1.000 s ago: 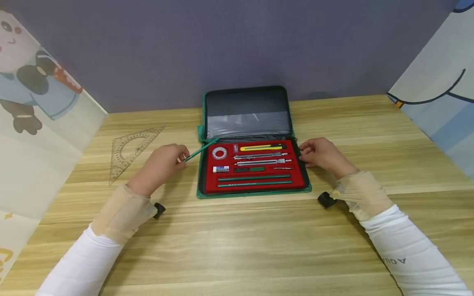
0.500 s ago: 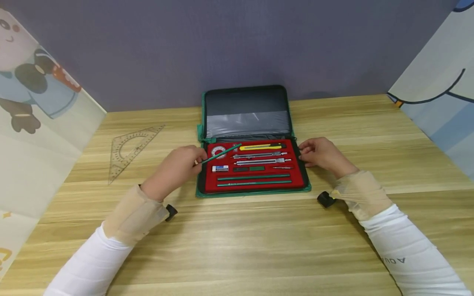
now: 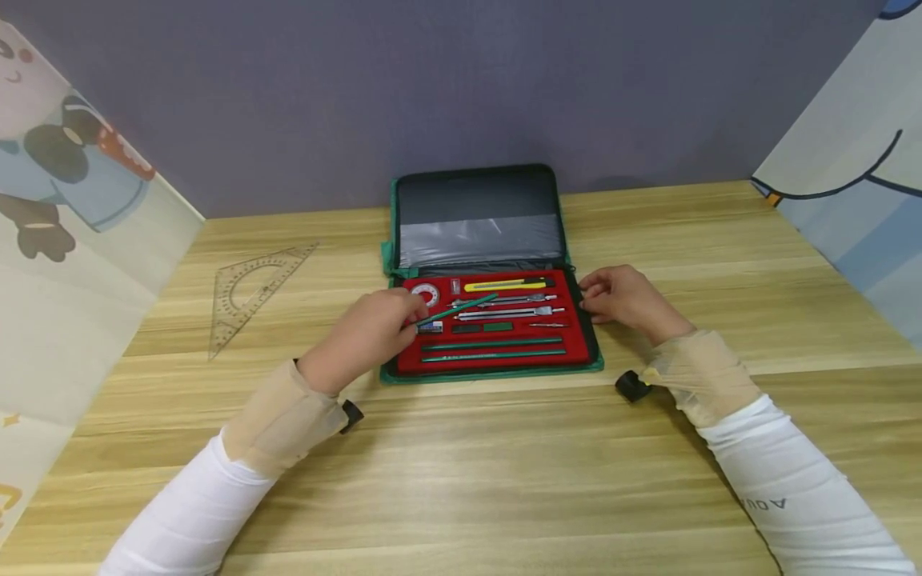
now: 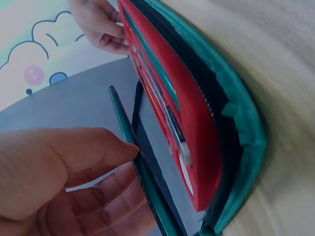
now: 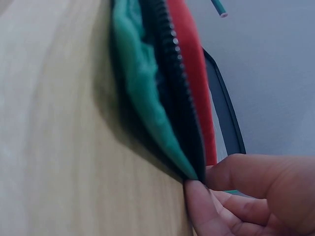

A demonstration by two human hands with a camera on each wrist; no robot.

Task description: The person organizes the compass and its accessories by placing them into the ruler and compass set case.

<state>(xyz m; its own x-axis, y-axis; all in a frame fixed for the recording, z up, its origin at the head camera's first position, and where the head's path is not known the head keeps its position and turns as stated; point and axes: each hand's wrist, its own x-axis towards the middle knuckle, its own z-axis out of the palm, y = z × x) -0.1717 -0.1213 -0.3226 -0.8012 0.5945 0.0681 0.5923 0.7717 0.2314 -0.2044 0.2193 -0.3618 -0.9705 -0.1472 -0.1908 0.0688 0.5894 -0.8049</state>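
A green pencil (image 3: 468, 306) is pinched between thumb and fingers of my left hand (image 3: 370, 336), slanting over the left half of the red tray (image 3: 490, 368). That tray fills the lower half of a green zip case (image 3: 389, 377), whose lid leans open at the back. In the left wrist view the pencil (image 4: 120, 110) rises from the left hand's pinch (image 4: 74, 172). My right hand (image 3: 627, 302) grips the case's right edge; the right wrist view shows that hand (image 5: 246, 196) with thumb and fingers on either side of the zipped rim (image 5: 184, 98).
In the tray lie a yellow cutter (image 3: 504, 286), metal compasses (image 3: 504, 314), a white ring (image 3: 434, 295), an eraser (image 3: 432, 327) and two more green pencils (image 3: 493, 354). A clear set square (image 3: 223, 320) lies on the left of the table. A dark panel (image 3: 468, 88) stands behind.
My left hand has moved right with the green pencil, from left of the case to above the red tray. The right hand has stayed at the case's edge.
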